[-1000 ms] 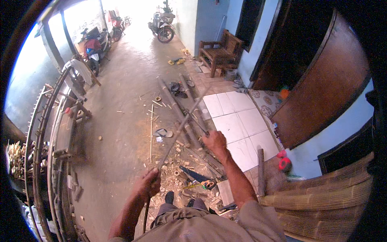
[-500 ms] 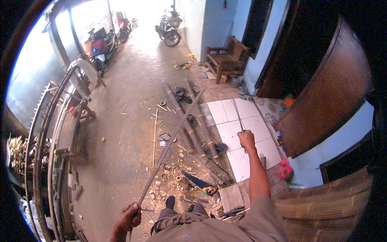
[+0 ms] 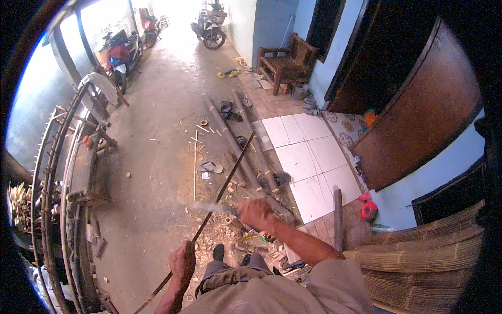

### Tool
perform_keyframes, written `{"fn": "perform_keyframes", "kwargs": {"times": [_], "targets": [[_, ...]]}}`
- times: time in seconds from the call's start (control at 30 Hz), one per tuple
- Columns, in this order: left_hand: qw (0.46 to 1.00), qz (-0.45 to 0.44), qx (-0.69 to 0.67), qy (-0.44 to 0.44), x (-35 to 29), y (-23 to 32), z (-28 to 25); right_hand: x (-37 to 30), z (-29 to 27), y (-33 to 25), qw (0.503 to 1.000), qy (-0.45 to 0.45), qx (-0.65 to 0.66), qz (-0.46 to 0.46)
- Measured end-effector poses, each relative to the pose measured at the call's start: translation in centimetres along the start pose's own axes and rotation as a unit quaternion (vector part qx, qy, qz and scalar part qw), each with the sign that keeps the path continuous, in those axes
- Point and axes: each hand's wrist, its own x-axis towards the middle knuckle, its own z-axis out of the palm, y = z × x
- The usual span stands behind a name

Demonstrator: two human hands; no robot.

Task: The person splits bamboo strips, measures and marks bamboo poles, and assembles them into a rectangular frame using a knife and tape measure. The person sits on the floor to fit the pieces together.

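Note:
My left hand (image 3: 182,261) is closed around a long, dark bamboo strip (image 3: 226,184), which slants from the lower left up toward the poles on the ground. My right hand (image 3: 256,214) grips a long-bladed knife. Its blade (image 3: 201,206) is smeared by motion and points left, crossing the strip above my left hand. Whether the edge touches the strip I cannot tell. Below my right forearm, part of a handsaw's handle (image 3: 266,237) shows on the ground; the rest is covered.
Bamboo poles (image 3: 256,141) lie ahead among wood chips and sandals (image 3: 210,167). White floor tiles (image 3: 298,162) are at the right, with an upright bamboo piece (image 3: 338,220) nearby. A bamboo rack (image 3: 49,209) stands left. A wooden bench (image 3: 285,60) and motorcycles (image 3: 209,29) are farther off.
My right hand has swung the knife from over the tiles leftward across the strip. My left hand sits slightly higher and farther right, and the strip's far end has drawn nearer to me.

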Motion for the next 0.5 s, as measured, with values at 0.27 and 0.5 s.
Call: {"fn": "perform_keyframes", "kwargs": {"times": [0.27, 0.5], "targets": [[1.000, -0.009, -0.012, -0.009, -4.3, -1.4, -0.5, -0.5, 5.4, 4.6, 0.992, -0.048, 0.076, 0.089], [1.000, -0.020, -0.023, 0.000, -13.3, -4.0, 1.0, -4.5, 9.3, 14.3, 0.807, -0.279, 0.338, 0.395]]}}
